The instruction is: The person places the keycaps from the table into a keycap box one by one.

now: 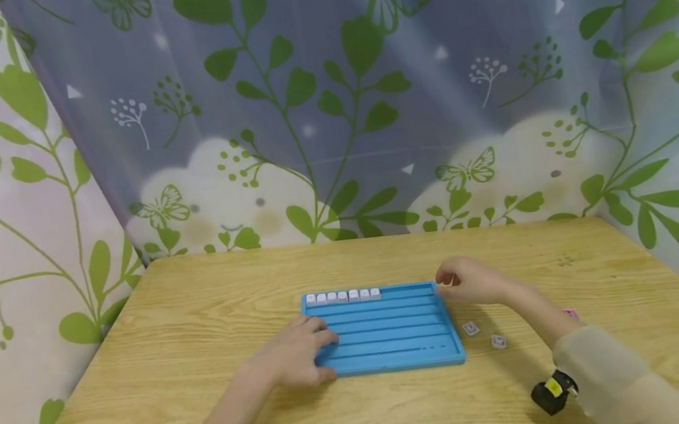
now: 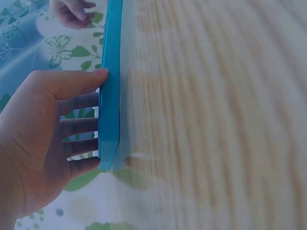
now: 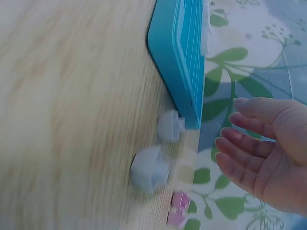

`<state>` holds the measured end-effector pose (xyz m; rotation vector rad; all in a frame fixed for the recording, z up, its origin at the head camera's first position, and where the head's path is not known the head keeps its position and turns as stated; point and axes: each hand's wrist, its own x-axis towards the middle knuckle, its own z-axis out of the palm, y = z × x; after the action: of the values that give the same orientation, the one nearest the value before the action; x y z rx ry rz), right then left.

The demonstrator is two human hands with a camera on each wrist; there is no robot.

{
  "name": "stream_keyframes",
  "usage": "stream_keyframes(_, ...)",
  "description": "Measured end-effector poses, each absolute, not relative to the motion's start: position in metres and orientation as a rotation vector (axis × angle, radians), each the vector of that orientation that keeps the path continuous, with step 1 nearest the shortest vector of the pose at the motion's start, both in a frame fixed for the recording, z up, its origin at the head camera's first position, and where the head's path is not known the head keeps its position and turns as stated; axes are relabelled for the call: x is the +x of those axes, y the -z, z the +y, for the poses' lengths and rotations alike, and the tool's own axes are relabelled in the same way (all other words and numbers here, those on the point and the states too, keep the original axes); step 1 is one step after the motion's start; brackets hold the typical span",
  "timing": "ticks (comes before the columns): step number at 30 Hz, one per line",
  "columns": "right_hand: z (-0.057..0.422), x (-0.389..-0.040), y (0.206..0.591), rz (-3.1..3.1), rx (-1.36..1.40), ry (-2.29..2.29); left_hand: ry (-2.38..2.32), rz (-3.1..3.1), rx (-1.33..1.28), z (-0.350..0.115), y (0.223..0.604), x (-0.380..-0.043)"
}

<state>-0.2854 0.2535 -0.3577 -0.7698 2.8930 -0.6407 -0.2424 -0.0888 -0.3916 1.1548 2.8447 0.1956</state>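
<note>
A blue slotted tray [image 1: 389, 335] lies on the wooden table. Along its far slot, starting from the left end, stands a row of several white keycaps [image 1: 343, 297]. My left hand [image 1: 297, 352] rests on the tray's left side, its fingers spread over the slots and the thumb [image 2: 86, 81] at the near edge. At the far right corner of the tray is my right hand [image 1: 469, 280]; its fingers [image 3: 240, 155] are loosely bent, with nothing visible between them. Two loose white keycaps, one nearer the tray [image 3: 169, 125] and one farther off [image 3: 148, 170], lie right of it.
A small pink piece [image 3: 179, 209] lies farther right on the table [image 1: 195, 297], partly behind the right forearm in the head view. Patterned curtains [image 1: 323, 98] with leaves and butterflies hang behind the table and at both sides.
</note>
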Motion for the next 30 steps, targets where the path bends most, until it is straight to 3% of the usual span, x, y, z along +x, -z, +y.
stream_keyframes(15, 0.270, -0.256, 0.365, 2.735, -0.780, 0.458, -0.204, 2.846, 1.157, -0.089, 0.390, -0.243)
stream_keyframes(30, 0.266, -0.254, 0.379, 2.815, -0.849, 0.434, -0.180, 2.847, 1.159, -0.089, 0.392, -0.243)
